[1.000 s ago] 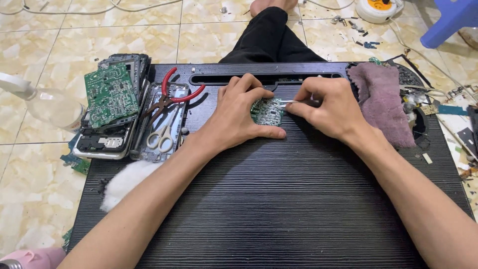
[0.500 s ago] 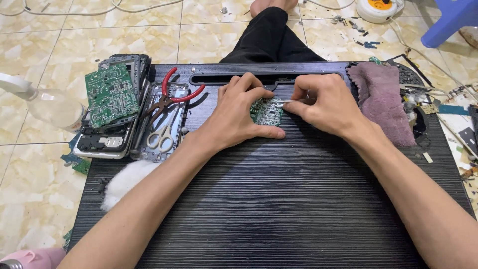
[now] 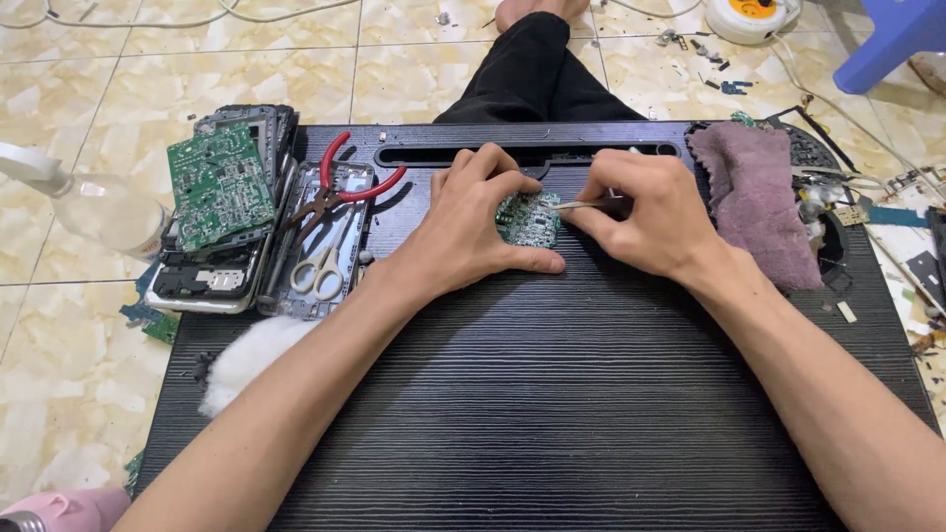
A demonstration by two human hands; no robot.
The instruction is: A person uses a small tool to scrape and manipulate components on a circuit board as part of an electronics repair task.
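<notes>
On the black desk [image 3: 552, 394], your left hand [image 3: 473, 232] pins the small green circuit board [image 3: 529, 219] between both hands; your right hand [image 3: 650, 222] pinches metal tweezers [image 3: 583, 204], tip on the board, work unfinished.

A black ridged lap desk [image 3: 552, 414] sits on a tiled floor [image 3: 79, 394]. Taking the desk's long slot [image 3: 424, 155] as landmark: left of it lie red-handled pliers [image 3: 335, 187], scissors [image 3: 320, 268] and a stack of phone housings topped by a green circuit board [image 3: 219, 184]; right of it lies a mauve cloth [image 3: 761, 197]; just below it rests a small green board [image 3: 529, 217]; far below-left lies white cotton wadding [image 3: 251, 357].
</notes>
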